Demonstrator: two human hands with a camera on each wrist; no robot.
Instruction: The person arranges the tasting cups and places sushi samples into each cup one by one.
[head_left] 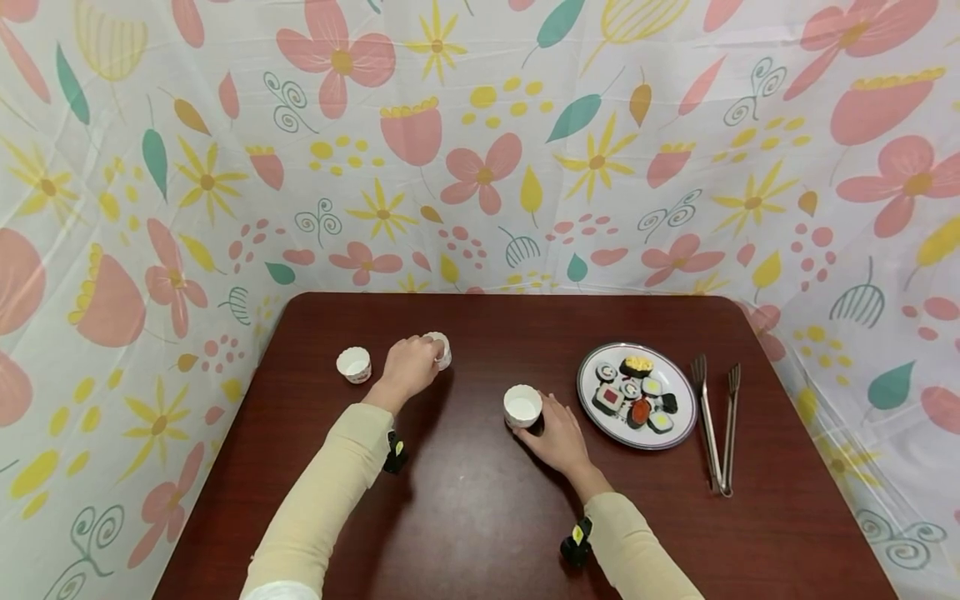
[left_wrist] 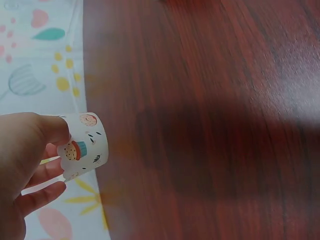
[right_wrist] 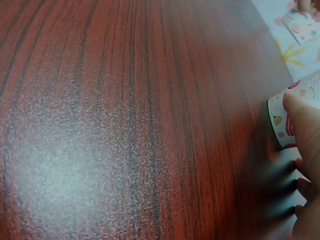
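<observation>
In the head view, my left hand pinches the rim of a white paper baking cup left of the table's middle. Cupcake drawings show on this cup's side in the left wrist view, with the thumb on the near side and fingers at the rim. My right hand holds a second paper baking cup from its right side, thumb in front. The right wrist view shows only part of that patterned cup. A third paper baking cup stands upright, left of my left hand.
A round plate with several pieces of sushi lies right of my right hand. Metal tongs lie spread beside the plate. Behind the dark wooden table hangs a flower-patterned cloth.
</observation>
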